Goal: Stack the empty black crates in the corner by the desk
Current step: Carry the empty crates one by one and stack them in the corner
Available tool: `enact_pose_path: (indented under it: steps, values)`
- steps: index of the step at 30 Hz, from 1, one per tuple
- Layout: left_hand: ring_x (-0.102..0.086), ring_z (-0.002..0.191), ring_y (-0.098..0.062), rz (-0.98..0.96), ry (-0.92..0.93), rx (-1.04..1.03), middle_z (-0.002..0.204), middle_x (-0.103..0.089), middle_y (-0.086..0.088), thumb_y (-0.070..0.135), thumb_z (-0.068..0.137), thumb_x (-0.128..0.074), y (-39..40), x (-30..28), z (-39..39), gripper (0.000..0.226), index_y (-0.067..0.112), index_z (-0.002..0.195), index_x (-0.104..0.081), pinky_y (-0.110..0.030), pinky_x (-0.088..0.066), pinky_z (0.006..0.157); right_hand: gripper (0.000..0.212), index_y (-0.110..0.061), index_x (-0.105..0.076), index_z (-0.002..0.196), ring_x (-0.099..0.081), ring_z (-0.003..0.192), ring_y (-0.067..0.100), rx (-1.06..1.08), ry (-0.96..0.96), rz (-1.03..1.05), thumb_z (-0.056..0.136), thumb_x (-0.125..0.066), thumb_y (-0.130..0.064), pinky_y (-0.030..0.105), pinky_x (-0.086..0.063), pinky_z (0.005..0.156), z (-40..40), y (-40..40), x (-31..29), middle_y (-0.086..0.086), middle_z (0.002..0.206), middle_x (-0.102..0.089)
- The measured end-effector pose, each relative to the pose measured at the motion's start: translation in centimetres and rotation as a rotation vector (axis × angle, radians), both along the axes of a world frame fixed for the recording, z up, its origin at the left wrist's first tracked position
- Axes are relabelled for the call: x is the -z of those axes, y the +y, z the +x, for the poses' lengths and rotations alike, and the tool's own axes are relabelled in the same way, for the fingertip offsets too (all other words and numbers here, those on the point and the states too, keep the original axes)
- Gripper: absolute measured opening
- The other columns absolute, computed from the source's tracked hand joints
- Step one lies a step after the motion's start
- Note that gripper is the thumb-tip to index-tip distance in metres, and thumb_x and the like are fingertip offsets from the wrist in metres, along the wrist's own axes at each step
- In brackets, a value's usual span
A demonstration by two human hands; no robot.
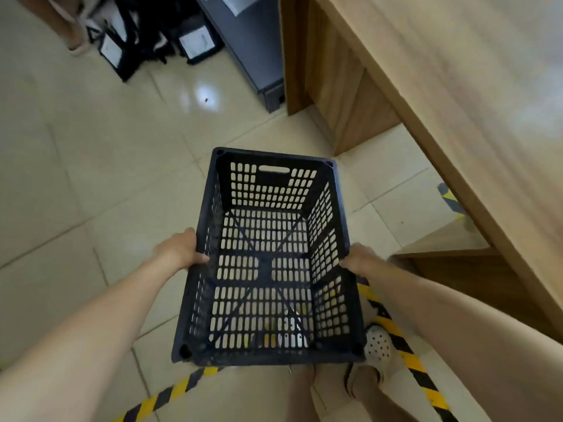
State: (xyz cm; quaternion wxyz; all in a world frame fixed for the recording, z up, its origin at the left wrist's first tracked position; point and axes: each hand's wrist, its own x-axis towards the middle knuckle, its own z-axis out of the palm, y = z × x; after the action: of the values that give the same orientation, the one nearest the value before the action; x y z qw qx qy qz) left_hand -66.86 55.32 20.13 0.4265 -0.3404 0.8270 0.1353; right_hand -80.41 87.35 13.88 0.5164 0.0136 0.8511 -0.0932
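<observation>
Clearly the empty black crate point(268, 260) is carried above the tiled floor point(91, 166), just left of the wooden bench point(441, 86). Left hand point(178, 249) and right hand point(361, 258) each grip a long rim. It looks light, stiff and airy; rims or end slots suit holding.

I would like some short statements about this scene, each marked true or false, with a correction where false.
1. The black perforated plastic crate is empty. True.
2. Only one hand holds the crate. False: the left hand grips the left rim and the right hand grips the right rim.
3. The light wooden desk stands to the left of the crate. False: it is on the right.
4. Yellow and black striped tape lies on the tiled floor. True.
5. The crate sits on top of another crate. False: it is held above the floor, and no crate shows under it.
</observation>
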Motion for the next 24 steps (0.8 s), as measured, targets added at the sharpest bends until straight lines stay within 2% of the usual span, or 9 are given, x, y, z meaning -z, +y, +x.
enact_pose_path:
  steps: [3,7,9,11,13,15,18,22,24]
  values:
    - [-0.064,0.089,-0.026,0.005,0.033,-0.104,0.105,-0.063,-0.01,0.034,0.086,-0.071,-3.2,-5.2,2.2,0.048,0.008,0.116,-0.046,-0.038,-0.053,0.085,0.03,-0.001,-0.055,0.119,-0.058,0.089,0.027,-0.204,0.055,-0.032,0.093,-0.053,-0.017,0.03,-0.047,0.072,-1.3,-4.5,-5.5,0.015,0.115,-0.062]
    - [-0.066,0.092,-0.028,0.079,0.136,-0.262,0.11,-0.065,-0.011,0.02,0.086,-0.072,-6.6,-12.0,5.6,0.038,0.009,0.117,-0.053,-0.036,-0.056,0.077,0.031,0.001,-0.052,0.122,-0.058,0.09,0.029,-0.373,0.166,-0.029,0.095,-0.053,-0.014,0.03,-0.045,0.072,-2.7,-10.2,-13.3,0.015,0.115,-0.062]
    - [-0.065,0.091,-0.026,0.084,0.213,-0.338,0.11,-0.065,-0.011,0.015,0.086,-0.07,-7.4,-15.4,7.4,0.034,0.007,0.116,-0.055,-0.034,-0.056,0.072,0.031,0.001,-0.052,0.122,-0.062,0.096,0.032,-0.441,0.248,-0.052,0.095,-0.052,-0.013,0.032,-0.049,0.077,-3.0,-12.7,-17.3,0.016,0.115,-0.063]
    - [-0.063,0.096,-0.024,0.038,0.292,-0.371,0.112,-0.063,-0.01,0.017,0.087,-0.066,-7.6,-18.6,9.4,0.03,0.009,0.114,-0.055,-0.036,-0.055,0.082,0.032,0.0,-0.051,0.123,-0.062,0.104,0.032,-0.522,0.329,-0.066,0.094,-0.051,-0.015,0.036,-0.05,0.082,-3.0,-14.9,-21.7,0.016,0.117,-0.062]
    - [-0.061,0.102,-0.024,0.009,0.364,-0.427,0.116,-0.062,-0.01,0.021,0.089,-0.064,-7.4,-21.4,11.1,0.034,0.008,0.12,-0.055,-0.037,-0.053,0.09,0.033,-0.002,-0.051,0.123,-0.061,0.1,0.03,-0.605,0.385,-0.068,0.094,-0.053,-0.017,0.035,-0.048,0.078,-3.2,-16.8,-26.0,0.013,0.111,-0.061]
    - [-0.062,0.105,-0.025,-0.002,0.406,-0.469,0.119,-0.062,-0.011,0.022,0.09,-0.062,-7.5,-23.8,12.4,0.036,0.007,0.122,-0.055,-0.04,-0.053,0.093,0.033,-0.002,-0.053,0.123,-0.061,0.099,0.029,-0.694,0.424,-0.076,0.094,-0.056,-0.018,0.034,-0.046,0.075,-3.1,-18.8,-29.6,0.012,0.111,-0.061]
    - [-0.062,0.107,-0.027,-0.007,0.458,-0.573,0.12,-0.062,-0.013,0.022,0.09,-0.063,-8.5,-26.6,13.9,0.039,0.005,0.124,-0.054,-0.042,-0.051,0.095,0.032,-0.001,-0.057,0.122,-0.062,0.106,0.03,-0.805,0.479,-0.094,0.094,-0.056,-0.016,0.037,-0.05,0.086,-3.2,-22.3,-33.4,0.014,0.118,-0.062]
    - [-0.062,0.096,-0.025,-0.012,0.494,-0.659,0.113,-0.065,-0.011,0.024,0.087,-0.065,-10.6,-28.6,15.0,0.033,0.007,0.115,-0.058,-0.034,-0.052,0.081,0.03,-0.001,-0.06,0.122,-0.063,0.106,0.029,-0.921,0.459,-0.113,0.096,-0.055,-0.015,0.036,-0.051,0.093,-4.0,-27.3,-35.0,0.014,0.117,-0.064]
    - [-0.061,0.086,-0.018,0.023,0.52,-0.693,0.108,-0.065,-0.006,0.025,0.087,-0.066,-11.6,-29.5,15.6,0.033,0.01,0.115,-0.059,-0.025,-0.048,0.069,0.031,-0.002,-0.061,0.123,-0.062,0.106,0.028,-1.009,0.425,-0.111,0.097,-0.053,-0.017,0.034,-0.049,0.095,-4.5,-29.8,-35.1,0.013,0.116,-0.065]
